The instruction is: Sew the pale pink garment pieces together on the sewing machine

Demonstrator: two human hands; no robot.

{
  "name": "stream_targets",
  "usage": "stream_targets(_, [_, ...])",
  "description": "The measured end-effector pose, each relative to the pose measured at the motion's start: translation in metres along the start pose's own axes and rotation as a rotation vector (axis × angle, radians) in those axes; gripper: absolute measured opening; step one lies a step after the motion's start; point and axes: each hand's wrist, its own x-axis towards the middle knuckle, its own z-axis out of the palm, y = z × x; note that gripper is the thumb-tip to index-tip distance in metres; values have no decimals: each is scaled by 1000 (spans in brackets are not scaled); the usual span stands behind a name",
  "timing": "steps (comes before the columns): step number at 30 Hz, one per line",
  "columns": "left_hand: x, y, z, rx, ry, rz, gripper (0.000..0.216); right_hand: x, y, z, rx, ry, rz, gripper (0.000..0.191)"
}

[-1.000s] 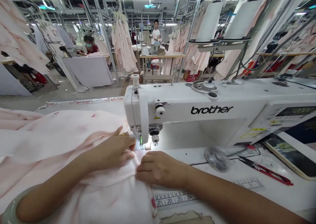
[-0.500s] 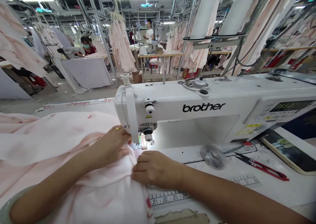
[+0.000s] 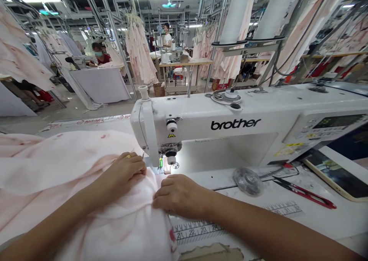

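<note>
Pale pink fabric (image 3: 120, 222) with darker pink marks spreads over the left of the sewing table and runs up toward the needle area of a white sewing machine (image 3: 189, 117). My left hand (image 3: 130, 171), a ring on one finger, is closed on the fabric just left of the machine's head. Close by on the right, my right hand (image 3: 179, 196) has its fingers curled over the fabric's edge, in front of the presser foot area. The fingertips of both hands are partly hidden in the cloth.
Red-handled thread snips (image 3: 306, 194), a clear round dish (image 3: 247, 181) and a phone (image 3: 339, 174) lie right of my hands. A printed ruler scale (image 3: 198, 232) runs along the table. Thread cones (image 3: 234, 19) stand above the machine. Two people work at machines farther back, among hanging pink garments (image 3: 140, 50).
My left hand has drawn back left and slightly down, away from the machine's head. My right hand stays nearly in place on the fabric. The view has shifted slightly.
</note>
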Motion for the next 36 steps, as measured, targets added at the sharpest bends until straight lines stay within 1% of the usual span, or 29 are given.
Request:
stream_targets(2, [3, 0, 5, 41, 43, 50, 18, 0, 0, 0, -10, -2, -11, 14])
stream_targets(4, [7, -1, 10, 40, 96, 72, 19, 0, 0, -1, -13, -5, -14, 15])
stream_targets(6, [10, -2, 15, -42, 147, 20, 17, 0, 0, -2, -16, -9, -11, 15])
stream_targets(8, [11, -4, 15, -203, 183, -82, 15, 0, -1, -2, -23, -13, -10, 14])
stream_targets(10, [9, -9, 11, -345, 142, -150, 14, 0, -1, -3, -31, -18, -11, 14])
stream_targets(12, [7, -13, 4, -367, 41, -154, 16, 0, -1, -3, -37, -23, -11, 14])
stream_targets(14, [5, -16, 0, -290, -42, -117, 26, 0, -1, -3, -36, -24, -7, 14])
stream_targets(15, [4, -17, -1, -246, -59, -97, 26, 0, -1, -3, -33, -23, -5, 15])
stream_targets(16, [5, -17, -1, -209, -57, -76, 20, 0, -1, -3, -29, -22, -4, 15])
stream_targets(18, [7, -16, 3, -152, -24, -39, 6, 0, -1, -3, -26, -21, -7, 16])
stream_targets(21, [10, -14, 14, -126, 41, -1, 9, 0, 0, -3, -35, -23, -14, 17])
stream_targets(23, [10, -15, 20, -94, 64, -6, 7, 0, 0, -3, -52, -21, -20, 18])
stream_targets(26, [9, -16, 26, 37, 112, -20, 2, 0, 0, -4, -77, -6, -55, 18])
stream_targets(30, [7, -19, 30, 165, 164, -2, 10, 0, 0, -4, -39, -31, -78, 22])
stream_targets(33, [11, -21, 36, 184, 172, 12, 15, 0, 0, -6, -37, -57, -62, 24])
stream_targets(36, [22, -25, 41, 194, 174, 32, 22, -1, 3, -10, -79, -66, -21, 24])
